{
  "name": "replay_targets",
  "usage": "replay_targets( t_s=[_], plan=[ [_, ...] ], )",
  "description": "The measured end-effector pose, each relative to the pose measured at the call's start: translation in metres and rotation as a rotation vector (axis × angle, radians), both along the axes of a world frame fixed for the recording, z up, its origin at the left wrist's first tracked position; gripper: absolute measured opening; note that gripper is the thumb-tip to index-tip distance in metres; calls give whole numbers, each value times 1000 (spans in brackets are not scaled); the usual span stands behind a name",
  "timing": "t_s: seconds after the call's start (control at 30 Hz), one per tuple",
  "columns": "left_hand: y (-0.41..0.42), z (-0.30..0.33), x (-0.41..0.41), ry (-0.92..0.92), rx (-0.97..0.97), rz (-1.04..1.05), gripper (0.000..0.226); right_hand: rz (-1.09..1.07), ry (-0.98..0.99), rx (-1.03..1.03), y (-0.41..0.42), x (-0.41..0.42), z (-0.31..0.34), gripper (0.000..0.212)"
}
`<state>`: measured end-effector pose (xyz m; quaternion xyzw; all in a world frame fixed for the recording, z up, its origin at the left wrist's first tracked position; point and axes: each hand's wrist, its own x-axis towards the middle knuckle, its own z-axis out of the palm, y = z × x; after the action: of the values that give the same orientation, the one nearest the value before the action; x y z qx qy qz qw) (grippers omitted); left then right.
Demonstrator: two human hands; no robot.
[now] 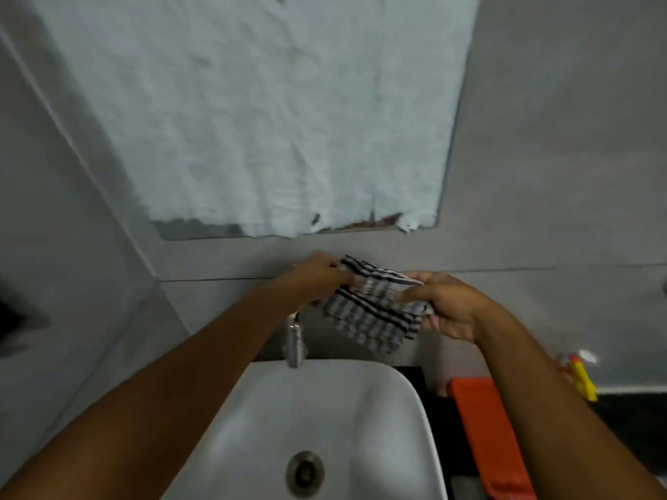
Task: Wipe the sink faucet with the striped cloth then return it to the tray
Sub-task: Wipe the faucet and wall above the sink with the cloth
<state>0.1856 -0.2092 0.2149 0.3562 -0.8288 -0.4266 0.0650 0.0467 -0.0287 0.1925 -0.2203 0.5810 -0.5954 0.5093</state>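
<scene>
Striped cloth [375, 308], white with dark bands, hangs stretched between my two hands above the back of the sink [325, 420]. My left hand [314, 279] pinches the cloth's upper left edge with fingers closed on the fabric; my right hand [444, 304] grips the opposite edge, thumb and fingers clamped on it. The cloth droops below and between both hands, held in the air and touching no surface that I can see. The faucet [294, 342], a blurred metal spout, stands just below my left hand and to the left of the cloth's lower corner; I cannot tell whether cloth and faucet touch. Below my right forearm lies an orange tray [483, 424] on the dark surface [433, 398]. Beyond my right wrist sits a yellow object [583, 380], near the wall.
</scene>
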Motion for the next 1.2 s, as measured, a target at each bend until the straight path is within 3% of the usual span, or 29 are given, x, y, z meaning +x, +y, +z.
replay_targets(
  t_s=[0.13,0.23,0.4,0.5,0.6,0.67,0.73,0.8,0.87,0.9,1.0,1.07,1.13,1.2],
  plan=[
    [-46,21,64,39,-93,125,46,-62,137,2,-66,47,25,38],
    [-56,12,89,-23,-118,206,36,-200,283,74,-104,70,19,36],
    [-41,-21,87,4,-562,382,43,-432,423,96,-131,81,-11,37],
    [-26,-26,60,46,-370,261,51,-485,612,-15,-128,82,-21,29],
    [-24,-30,41,109,-119,280,36,-505,1324,-176,-106,69,-38,10],
    [-31,-39,38,243,265,436,26,-462,1760,-189,-95,48,-52,24],
    [-35,-44,39,329,754,523,24,-402,1936,-165,-88,30,-63,39],
    [-39,-46,40,293,965,449,31,-351,2032,-129,-90,17,-71,54],
    [-44,-45,34,302,971,407,20,-332,2102,-109,-94,10,-77,65],
    [-44,-44,31,293,883,443,16,-339,2125,-113,-96,8,-80,67],
    [-37,-49,17,101,283,527,27,-387,2151,-136,-101,5,-84,68],
    [-35,-51,15,85,156,535,31,-397,2144,-142,-102,6,-85,69],
    [-40,-52,24,205,484,536,41,-384,2142,-137,-102,6,-85,70],
    [-37,-54,36,290,843,455,34,-350,2141,-108,-100,5,-84,72]
  ],
)
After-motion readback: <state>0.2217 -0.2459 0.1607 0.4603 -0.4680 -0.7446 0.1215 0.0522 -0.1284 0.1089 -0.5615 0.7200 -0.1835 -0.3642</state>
